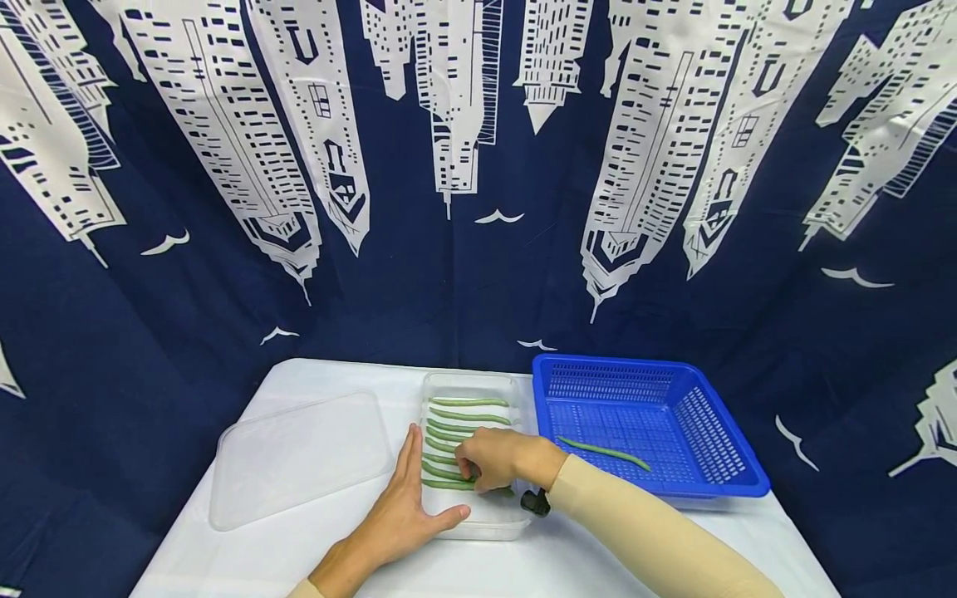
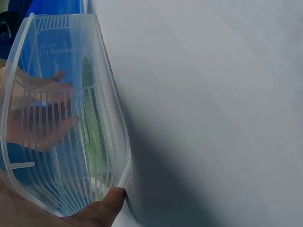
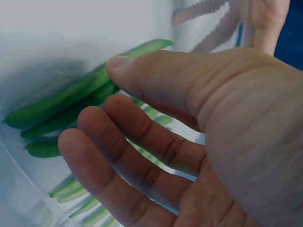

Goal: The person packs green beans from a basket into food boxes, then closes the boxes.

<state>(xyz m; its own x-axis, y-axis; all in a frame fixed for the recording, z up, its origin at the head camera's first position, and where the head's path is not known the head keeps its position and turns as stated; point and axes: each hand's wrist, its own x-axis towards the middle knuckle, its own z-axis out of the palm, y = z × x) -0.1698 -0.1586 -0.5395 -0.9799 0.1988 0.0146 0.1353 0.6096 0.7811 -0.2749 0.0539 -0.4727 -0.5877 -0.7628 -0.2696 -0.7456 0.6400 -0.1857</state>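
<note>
A clear plastic container [image 1: 473, 384] stands on the white table with several green beans [image 1: 468, 402] laid crosswise in a row inside. My right hand [image 1: 493, 461] reaches in near the front end of the row. In the right wrist view, its thumb lies on a green bean [image 3: 61, 101], with the index finger mostly hidden behind the thumb; the other fingers curl loosely. My left hand [image 1: 404, 507] rests along the container's left side, fingers straight and thumb spread toward the front. A fingertip [image 2: 113, 201] touches the container's edge in the left wrist view.
A blue basket [image 1: 714, 423] stands right of the container, one green bean [image 1: 609, 453] lying in it. To the left lies a flat clear lid [image 1: 299, 461] on the table. Behind hangs a dark blue cloth [image 1: 449, 291] printed with white buildings.
</note>
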